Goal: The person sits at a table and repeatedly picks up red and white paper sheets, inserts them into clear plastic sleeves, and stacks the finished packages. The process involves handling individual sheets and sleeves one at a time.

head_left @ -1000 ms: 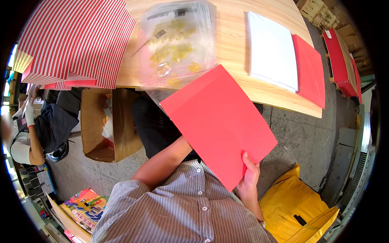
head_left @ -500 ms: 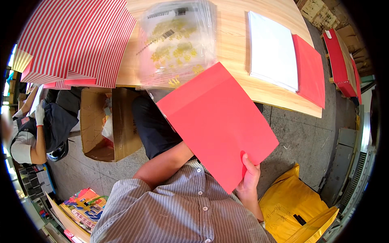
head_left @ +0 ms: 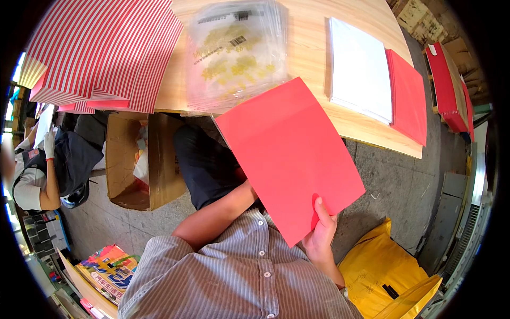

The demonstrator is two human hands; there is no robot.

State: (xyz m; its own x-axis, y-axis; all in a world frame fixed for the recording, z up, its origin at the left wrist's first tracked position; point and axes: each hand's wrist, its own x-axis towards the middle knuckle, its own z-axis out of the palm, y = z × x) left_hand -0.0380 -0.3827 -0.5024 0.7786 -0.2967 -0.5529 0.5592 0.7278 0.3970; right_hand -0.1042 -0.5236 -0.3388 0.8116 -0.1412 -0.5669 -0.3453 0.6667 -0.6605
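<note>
A red paper sheet [head_left: 297, 159], or a thin stack of them, is held at a slant over my lap, its far corner overlapping the table edge. My right hand [head_left: 322, 228] grips the near right edge, thumb on top and fingers underneath. My left forearm [head_left: 218, 215] reaches under the sheet, which hides that hand and its fingers. Just beyond the sheet lies a pile of clear plastic bags [head_left: 236, 58] with yellow print. To its left stand tall stacks of red-and-white layered paper goods [head_left: 106, 53].
On the table's right lie a white stack [head_left: 358, 69] and a red stack [head_left: 406, 95]. An open cardboard box [head_left: 127, 165] stands below the table, left of my leg. A yellow sack [head_left: 382, 276] is at lower right. A gloved co-worker [head_left: 37, 175] sits far left.
The sheet's far edge has swung slightly right, and the darker strip across its top no longer shows. My right hand keeps its grip, shifted slightly. The co-worker's white sheet has moved.
</note>
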